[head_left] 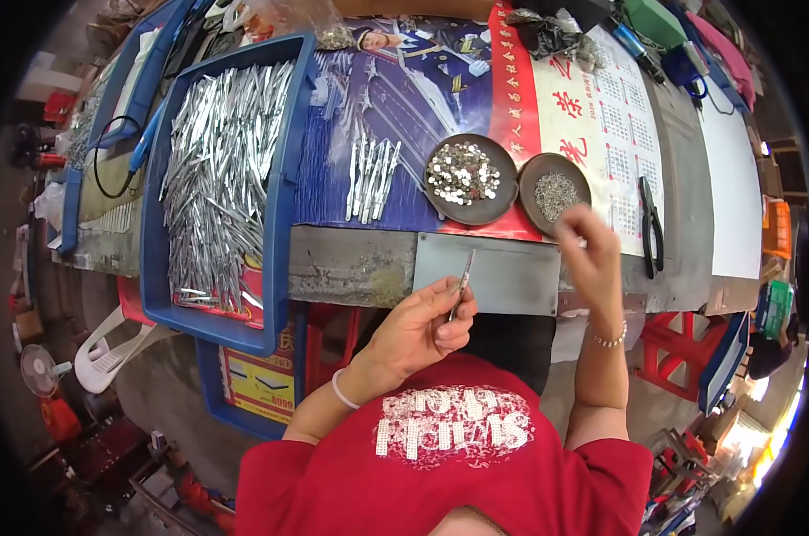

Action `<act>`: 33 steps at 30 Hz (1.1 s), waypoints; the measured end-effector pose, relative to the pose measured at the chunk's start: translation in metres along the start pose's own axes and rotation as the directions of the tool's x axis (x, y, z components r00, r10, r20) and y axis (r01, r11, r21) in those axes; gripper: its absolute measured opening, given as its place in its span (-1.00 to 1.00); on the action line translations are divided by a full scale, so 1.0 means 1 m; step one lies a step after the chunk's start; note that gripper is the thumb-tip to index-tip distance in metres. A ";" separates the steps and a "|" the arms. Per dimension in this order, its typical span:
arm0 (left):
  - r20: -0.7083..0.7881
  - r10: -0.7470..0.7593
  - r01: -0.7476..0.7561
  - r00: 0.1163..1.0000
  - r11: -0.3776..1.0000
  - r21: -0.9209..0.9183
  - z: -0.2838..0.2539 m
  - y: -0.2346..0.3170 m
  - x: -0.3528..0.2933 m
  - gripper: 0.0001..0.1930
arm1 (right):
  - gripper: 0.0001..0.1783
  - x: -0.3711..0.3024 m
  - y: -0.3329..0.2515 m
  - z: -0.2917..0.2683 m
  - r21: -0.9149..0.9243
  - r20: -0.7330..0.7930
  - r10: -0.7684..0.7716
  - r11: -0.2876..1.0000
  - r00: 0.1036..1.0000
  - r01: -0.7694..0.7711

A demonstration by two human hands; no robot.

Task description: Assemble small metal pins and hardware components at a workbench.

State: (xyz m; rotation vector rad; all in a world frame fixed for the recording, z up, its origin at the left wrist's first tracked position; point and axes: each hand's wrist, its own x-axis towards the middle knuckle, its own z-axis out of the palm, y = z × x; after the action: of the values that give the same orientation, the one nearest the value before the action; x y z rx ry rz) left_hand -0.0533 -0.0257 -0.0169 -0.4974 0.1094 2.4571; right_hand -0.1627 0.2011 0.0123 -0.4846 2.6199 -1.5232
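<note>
Left hand [422,326] is closing its thumb and fingers around a slim metal strip [468,268], which is standing nearly upright, its top leaning a little to the right, in front of the gray metal plate [511,277] at the table's near edge. Right hand [592,255] is hovering by the near rim of the small brown dish [556,163], its fingers curling together; it is blurring in the view, so I cannot fairly tell whether it is gripping anything. Tiny metal parts [554,195] are lying heaped in that dish. Just to its left, the larger brown dish [509,192] is holding a pile of shiny round discs [462,174].

Farther left, a short row of similar strips [373,183] is lying side by side on the printed poster [610,179] that is covering much of the table [351,259]. Beyond that row, the deep blue tray [284,214] is holding a great heap of loose silver strips [221,170] and jutting out past the table's near edge. Over on the right, dark-handled pliers [646,204] are lying across the poster's right edge, well apart from the dishes.
</note>
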 end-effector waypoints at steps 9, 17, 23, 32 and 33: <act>-0.020 0.009 -0.009 1.000 1.000 0.029 0.001 -0.005 -0.005 -0.85 | -0.96 -0.033 -0.045 0.064 0.168 0.188 -0.143 0.979 0.972 0.111; -0.003 0.030 -0.030 1.000 0.999 0.036 0.004 -0.005 -0.011 -0.90 | -0.92 -0.034 -0.051 0.069 0.042 0.163 -0.236 0.972 0.958 0.232; -0.075 0.186 -0.151 0.980 0.930 0.336 0.005 -0.009 -0.013 -0.87 | -0.88 -0.040 -0.061 0.072 -0.266 0.167 -0.291 0.907 0.942 0.328; 0.094 0.200 -0.219 0.975 0.933 0.287 0.006 -0.014 -0.019 -0.86 | -0.84 -0.033 -0.045 0.056 0.381 0.396 -0.165 0.925 0.903 0.002; 0.096 0.206 -0.225 0.974 0.932 0.284 0.009 -0.015 -0.020 -0.86 | -0.84 -0.033 -0.045 0.058 0.380 0.402 -0.168 0.925 0.900 0.003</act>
State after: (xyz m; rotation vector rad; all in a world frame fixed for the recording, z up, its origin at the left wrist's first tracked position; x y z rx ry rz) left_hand -0.0331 -0.0232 -0.0003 -0.2875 0.5199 2.6053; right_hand -0.1082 0.1424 0.0184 -0.8008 1.9471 -1.6581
